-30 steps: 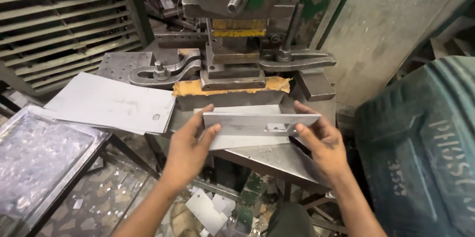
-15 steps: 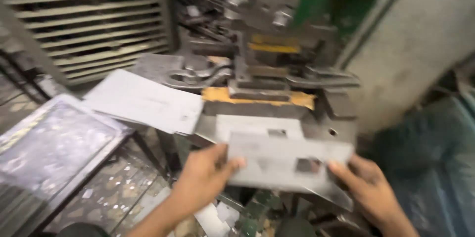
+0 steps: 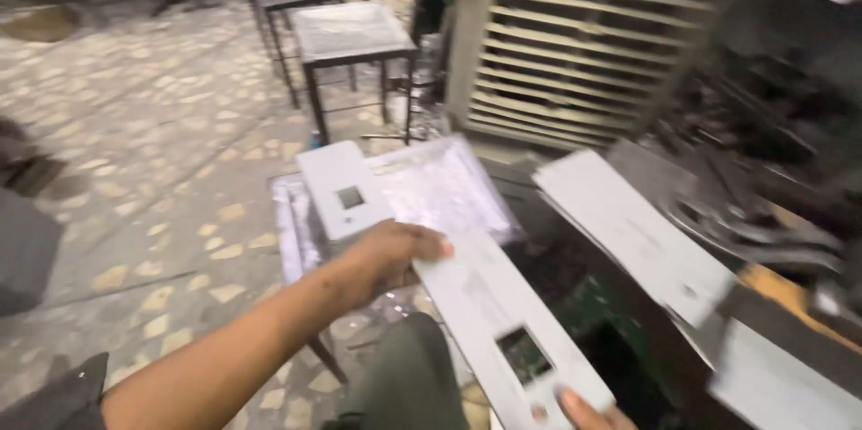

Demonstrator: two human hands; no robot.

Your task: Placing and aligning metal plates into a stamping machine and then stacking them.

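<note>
I hold a long grey metal panel (image 3: 503,318) with a small rectangular cutout between both hands. My left hand (image 3: 386,255) grips its upper end; my right hand (image 3: 588,412) shows only fingertips on its lower end at the frame's bottom edge. The panel hangs over the edge of a shiny metal tray table (image 3: 431,183), where another grey panel (image 3: 341,189) with a square cutout lies flat.
A stack of grey sheets (image 3: 637,237) lies on the press machine's bed at the right, with dark clamps (image 3: 763,232) behind. A louvred metal rack (image 3: 575,44) stands at the back. Small metal tables (image 3: 350,35) stand on the stone-patterned floor at left.
My view has swung left from the press to the tray table. Both hands carried the cut panel leftward, away from the machine, and it now points toward the tray.
</note>
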